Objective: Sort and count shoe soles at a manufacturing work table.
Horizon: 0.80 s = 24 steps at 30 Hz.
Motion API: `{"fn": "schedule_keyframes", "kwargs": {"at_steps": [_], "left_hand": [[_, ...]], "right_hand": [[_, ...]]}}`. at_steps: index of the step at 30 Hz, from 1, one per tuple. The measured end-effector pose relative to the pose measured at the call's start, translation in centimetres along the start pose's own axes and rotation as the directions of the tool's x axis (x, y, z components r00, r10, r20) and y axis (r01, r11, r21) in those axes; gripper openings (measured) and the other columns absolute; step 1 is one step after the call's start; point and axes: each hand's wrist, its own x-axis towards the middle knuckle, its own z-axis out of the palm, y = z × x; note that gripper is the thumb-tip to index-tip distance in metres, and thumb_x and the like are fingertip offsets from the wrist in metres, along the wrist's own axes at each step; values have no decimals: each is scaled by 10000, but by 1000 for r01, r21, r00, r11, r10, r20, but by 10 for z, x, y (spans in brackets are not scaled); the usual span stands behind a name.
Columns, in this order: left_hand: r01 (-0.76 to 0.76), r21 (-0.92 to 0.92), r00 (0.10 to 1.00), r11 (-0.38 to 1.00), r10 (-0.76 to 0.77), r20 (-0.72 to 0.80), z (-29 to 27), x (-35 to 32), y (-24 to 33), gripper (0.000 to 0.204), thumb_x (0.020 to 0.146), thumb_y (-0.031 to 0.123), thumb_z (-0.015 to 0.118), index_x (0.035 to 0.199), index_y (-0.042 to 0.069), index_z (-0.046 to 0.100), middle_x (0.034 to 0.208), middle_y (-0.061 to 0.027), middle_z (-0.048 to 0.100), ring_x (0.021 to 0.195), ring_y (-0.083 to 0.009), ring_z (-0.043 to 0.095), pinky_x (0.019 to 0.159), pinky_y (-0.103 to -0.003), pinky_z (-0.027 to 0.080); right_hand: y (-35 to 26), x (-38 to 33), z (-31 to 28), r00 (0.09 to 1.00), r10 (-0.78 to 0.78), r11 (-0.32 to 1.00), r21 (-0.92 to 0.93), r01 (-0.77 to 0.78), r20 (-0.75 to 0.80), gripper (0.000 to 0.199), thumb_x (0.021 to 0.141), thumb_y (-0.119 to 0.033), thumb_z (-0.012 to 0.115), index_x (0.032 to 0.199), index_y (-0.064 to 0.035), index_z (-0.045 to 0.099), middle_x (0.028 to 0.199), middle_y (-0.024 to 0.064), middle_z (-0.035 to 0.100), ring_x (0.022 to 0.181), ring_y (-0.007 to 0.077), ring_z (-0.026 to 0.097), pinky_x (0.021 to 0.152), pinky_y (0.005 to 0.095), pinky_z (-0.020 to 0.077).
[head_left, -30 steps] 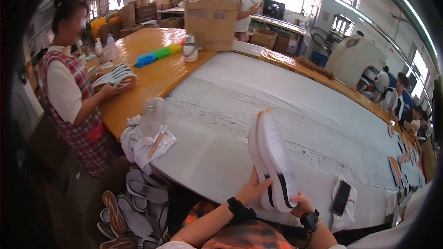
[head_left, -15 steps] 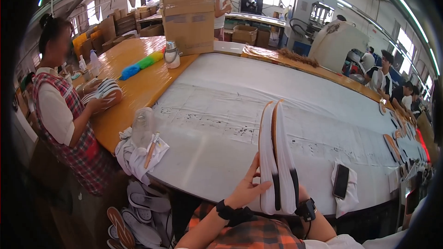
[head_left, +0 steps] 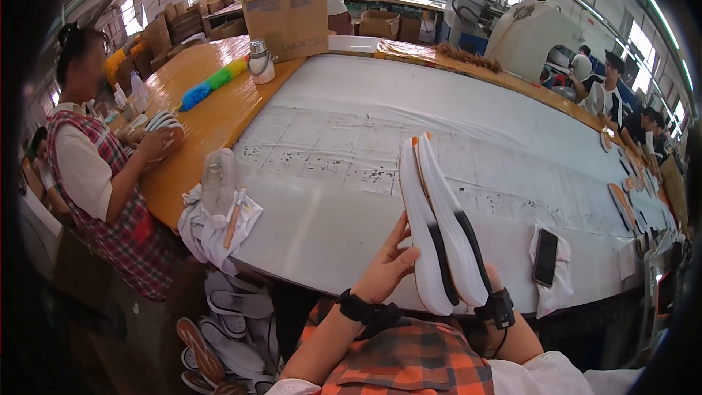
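I hold a pair of shoe soles (head_left: 431, 227) pressed together over the table's near edge. Their sidewalls are white with black toward the near end, and some orange shows at the far tips. My left hand (head_left: 391, 267) grips the left side, its thumb against the white sidewall and its fingers reaching round behind. On the right, my right hand (head_left: 492, 278) is at the near end of the pair; the soles hide most of its fingers.
Left of me lie a white cloth (head_left: 205, 234), a clear plastic bottle (head_left: 218, 183) and a brush (head_left: 234, 219). A phone (head_left: 545, 257) rests on another cloth at right. More soles (head_left: 234, 344) are piled below the table. A co-worker (head_left: 95, 153) stands at left holding soles.
The soles have turned so that more of their right-hand sidewalls shows, and their far tips have shifted left. Both hands keep hold of them. The head view has shifted slightly.
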Motion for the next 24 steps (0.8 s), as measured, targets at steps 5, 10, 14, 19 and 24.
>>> {"fn": "schedule_keyframes", "kwargs": {"at_steps": [5, 10, 14, 19, 24], "left_hand": [[-66, -195, 994, 979, 81, 70, -22, 9, -6, 715, 819, 471, 519, 1341, 70, 239, 1315, -97, 366, 1180, -231, 398, 958, -382, 360], [139, -497, 990, 857, -122, 68, -57, 4, -32, 569, 849, 406, 500, 1253, 24, 382, 1208, -139, 489, 1081, -261, 502, 926, -397, 407], [142, -472, 989, 870, -110, 95, -72, 0, -34, 548, 868, 400, 465, 1255, 21, 379, 1212, -146, 485, 1087, -276, 497, 936, -410, 398], [179, -524, 983, 833, -172, 62, -64, 2, -25, 586, 872, 447, 421, 1271, 24, 351, 1233, -155, 462, 1113, -296, 472, 961, -428, 368], [241, -664, 970, 708, -143, 199, -72, 8, -35, 507, 885, 342, 437, 1298, 66, 333, 1227, -132, 475, 1082, -286, 503, 899, -439, 430]], "right_hand": [[-18, -4, 34, 958, -285, 900, -334, 282, 39, 593, 823, -165, 542, 1335, -24, 278, 1274, 112, 417, 1145, 192, 426, 958, 323, 339], [-14, -8, 58, 886, -333, 773, -444, 452, 323, 660, 804, -152, 584, 1357, -48, 240, 1353, 134, 320, 1227, 218, 337, 998, 374, 284], [-14, -14, 68, 870, -361, 577, -653, 490, 335, 684, 750, -136, 635, 1328, -30, 283, 1309, 148, 365, 1186, 247, 381, 968, 368, 320], [-9, -12, 66, 841, -419, 242, -850, 468, 343, 744, 677, -109, 646, 1314, 0, 277, 1305, 210, 339, 1209, 325, 350, 971, 375, 319], [22, -1, 25, 778, -611, 453, -740, 496, 147, 744, 650, -56, 599, 1319, 5, 280, 1315, 177, 360, 1236, 264, 339, 998, 343, 289]]}}
